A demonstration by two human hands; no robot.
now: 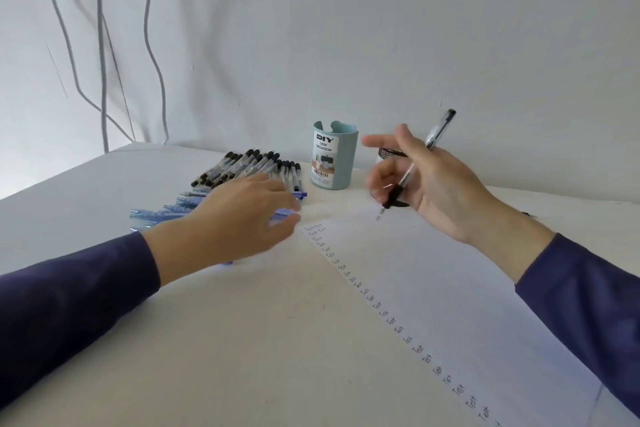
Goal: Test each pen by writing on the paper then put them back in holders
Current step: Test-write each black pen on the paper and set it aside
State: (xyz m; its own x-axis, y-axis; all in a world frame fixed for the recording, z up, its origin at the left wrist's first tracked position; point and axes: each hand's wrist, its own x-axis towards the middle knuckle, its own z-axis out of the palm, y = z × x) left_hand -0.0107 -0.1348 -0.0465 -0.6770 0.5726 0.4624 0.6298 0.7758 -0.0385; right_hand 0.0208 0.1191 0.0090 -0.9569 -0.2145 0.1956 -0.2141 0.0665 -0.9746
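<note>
Found left hand (pixel 235 215) laid low over the blue pens (pixel 162 211), fingers stretched nearly straight and pointing right toward the paper (pixel 467 305); too blurred to tell whether 1 blue pen is pinched under the fingertips. Noted black pens (pixel 249 163) fanned just beyond those fingertips, barrels running away and left, none gripped. Logged teal holder (pixel 334 156) upright, beyond and right of the left fingertips, just left of the right fingertips, so nearer the right hand. Recorded right hand (pixel 433 184) raised clear of the paper, lower fingers curled round 1 black pen (pixel 437 132) at its dark grip, index finger sticking out straight. Long axis steeply tilted: tip down-left below the fingers, hovering near the sheet's top edge; black end up-right above the knuckles. Judged step: testing this pen, free writing space lying just under the tip, beside the column of "Test" marks (pixel 381 312). Expected need: short drop of tip to paper, later a short carry left to the holder. Glimpsed dark mesh item (pixel 389 152) behind the right fingers; too hidden to identify.
</note>
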